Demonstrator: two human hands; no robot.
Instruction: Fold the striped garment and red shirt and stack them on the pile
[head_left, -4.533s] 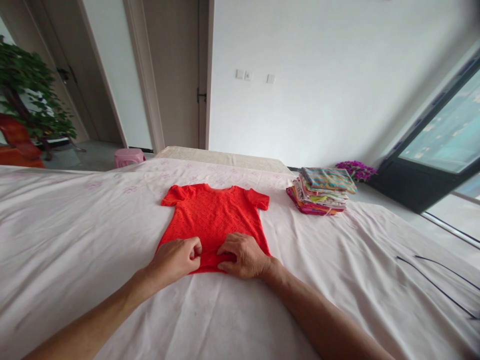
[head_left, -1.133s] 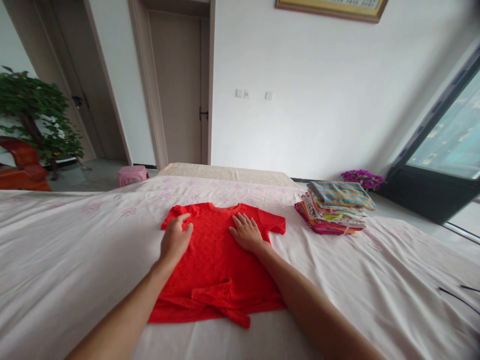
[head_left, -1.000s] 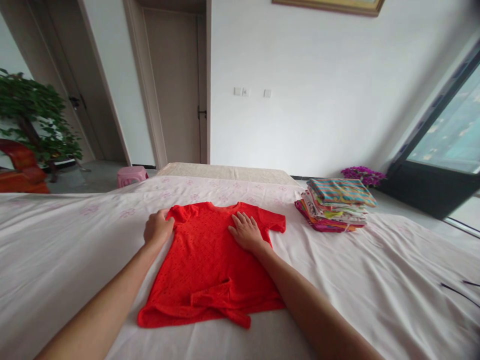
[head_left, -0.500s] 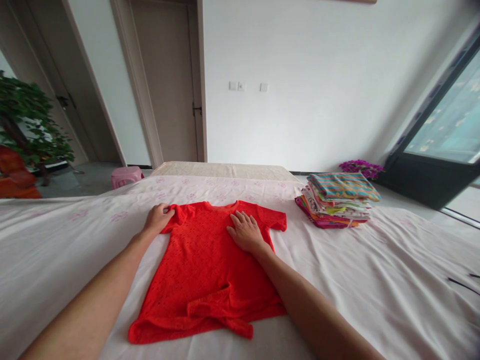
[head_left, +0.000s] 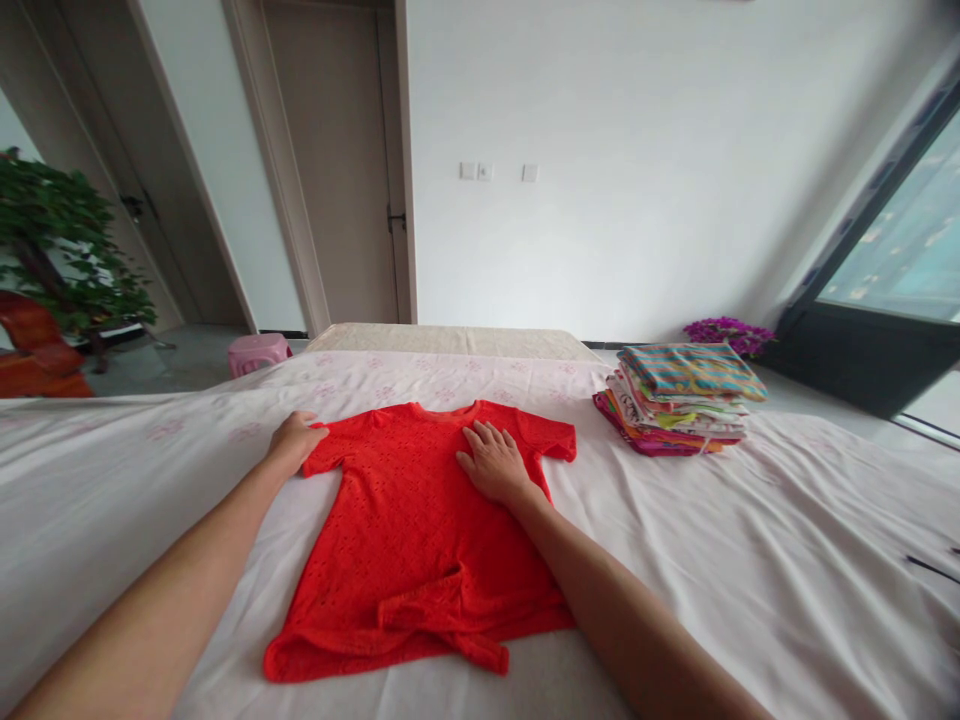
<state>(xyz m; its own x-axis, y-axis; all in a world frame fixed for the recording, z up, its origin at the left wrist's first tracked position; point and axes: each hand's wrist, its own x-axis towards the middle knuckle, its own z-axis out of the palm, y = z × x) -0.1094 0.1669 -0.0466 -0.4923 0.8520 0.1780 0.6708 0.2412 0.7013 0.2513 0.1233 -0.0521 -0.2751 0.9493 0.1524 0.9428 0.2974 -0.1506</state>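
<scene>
A red short-sleeved shirt with small eyelet holes lies spread on a pale sheet, its neckline pointing away from me. Two tie strips lie across its lower front, and the hem is slightly rumpled. At the end of the left sleeve, my left hand is closed on the cuff; the sleeve is stretched outward. My right hand rests flat on the upper right chest of the shirt, fingers spread.
To the right stands a stack of folded clothes on the sheet. Beyond the bed are a pink stool, purple flowers and a white wall. A green plant and a wooden chair part are at left.
My left hand has moved to the left, pulling the left sleeve out from a bunched shape to a flatter, longer one. My right hand has stayed on the chest.
</scene>
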